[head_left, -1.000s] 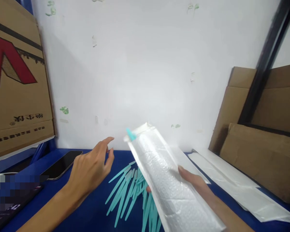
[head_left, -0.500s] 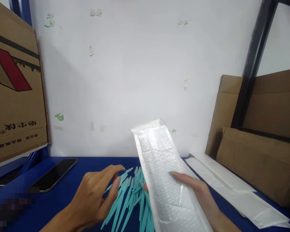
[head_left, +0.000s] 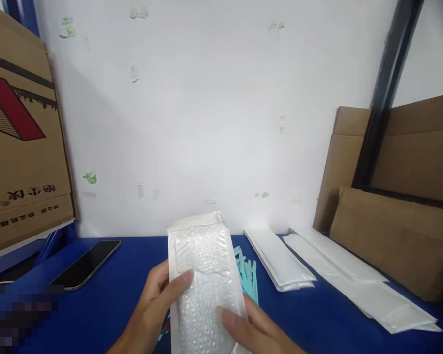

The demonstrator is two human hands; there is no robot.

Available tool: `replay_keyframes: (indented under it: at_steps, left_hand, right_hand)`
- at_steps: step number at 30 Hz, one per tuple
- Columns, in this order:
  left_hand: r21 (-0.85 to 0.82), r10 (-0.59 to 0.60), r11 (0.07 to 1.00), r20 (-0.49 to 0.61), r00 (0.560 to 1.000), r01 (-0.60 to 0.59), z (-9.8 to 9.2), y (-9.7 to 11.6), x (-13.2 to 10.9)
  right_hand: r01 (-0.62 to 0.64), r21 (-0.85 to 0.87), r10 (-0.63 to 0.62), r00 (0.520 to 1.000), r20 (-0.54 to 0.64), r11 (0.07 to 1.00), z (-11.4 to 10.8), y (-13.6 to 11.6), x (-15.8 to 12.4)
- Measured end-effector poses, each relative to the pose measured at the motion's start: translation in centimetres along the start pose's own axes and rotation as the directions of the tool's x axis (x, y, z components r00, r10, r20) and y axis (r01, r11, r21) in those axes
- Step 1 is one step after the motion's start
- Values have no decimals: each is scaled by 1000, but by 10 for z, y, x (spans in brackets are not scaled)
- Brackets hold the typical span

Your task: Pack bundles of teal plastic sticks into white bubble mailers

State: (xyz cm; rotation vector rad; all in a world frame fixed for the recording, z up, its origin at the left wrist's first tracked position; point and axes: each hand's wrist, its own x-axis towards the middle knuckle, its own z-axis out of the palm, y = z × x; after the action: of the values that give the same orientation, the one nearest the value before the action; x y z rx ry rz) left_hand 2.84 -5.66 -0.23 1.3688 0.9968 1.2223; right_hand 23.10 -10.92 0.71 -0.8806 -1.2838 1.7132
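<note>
A white bubble mailer (head_left: pixel 203 260) stands tilted up in front of me, its top end facing the wall. My left hand (head_left: pixel 157 300) grips its left edge, thumb on the front and fingers behind. On the lower right side, my right hand (head_left: pixel 256 327) holds the same mailer, thumb pressed on its bubbled face. Behind it lies a heap of thin turquoise sticks (head_left: pixel 248 275), mostly hidden by the mailer. A few more turquoise tips show low on the left, between my left hand and the mailer.
A stack of white mailers (head_left: pixel 280 260) lies right of the sticks, with more flat white mailers (head_left: pixel 369 290) beyond it. A phone (head_left: pixel 86 265) rests on the blue table (head_left: pixel 92 319) at left. Cardboard boxes (head_left: pixel 395 241) line the right; a printed carton (head_left: pixel 22 147) stands left.
The mailer has moved left and down to the middle, more upright. My left hand has left the sticks and taken hold of its left edge. The white stack behind has come into view.
</note>
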Motion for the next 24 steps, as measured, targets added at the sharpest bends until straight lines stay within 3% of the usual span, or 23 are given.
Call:
replay_keyframes:
  at_steps: [3, 6, 8, 10, 13, 15, 20, 24]
  left_hand:
    - [55, 16, 998, 26, 1000, -17, -1, -4, -2]
    - [117, 32, 993, 0, 999, -31, 2, -8, -5]
    - [138, 8, 990, -19, 1000, -5, 5, -7, -6]
    - [127, -7, 992, 10, 1000, 6, 9, -3, -6]
    - [32, 39, 998, 219, 975, -47, 13, 7, -3]
    - [-42, 77, 997, 302, 950, -68, 16, 13, -2]
    - [-86, 10, 996, 200, 980, 7, 18, 17, -4]
    - [-121, 2, 992, 187, 982, 21, 16, 13, -1]
  right_hand:
    - [163, -132, -182, 972, -147, 978, -3, -12, 6]
    - [330, -306, -389, 908, -156, 893, -13, -16, 15]
    - [361, -400, -453, 876, -166, 843, -20, -14, 20]
    - [358, -443, -477, 858, -191, 822, -25, -10, 24]
    - [342, -481, -491, 842, -224, 807, -29, -8, 27]
    - [335, -504, -501, 832, -239, 796, -30, -9, 28]
    - [365, -500, -527, 818, -230, 785, -29, -12, 26]
    - [352, -428, -479, 846, -236, 833, -27, -15, 24]
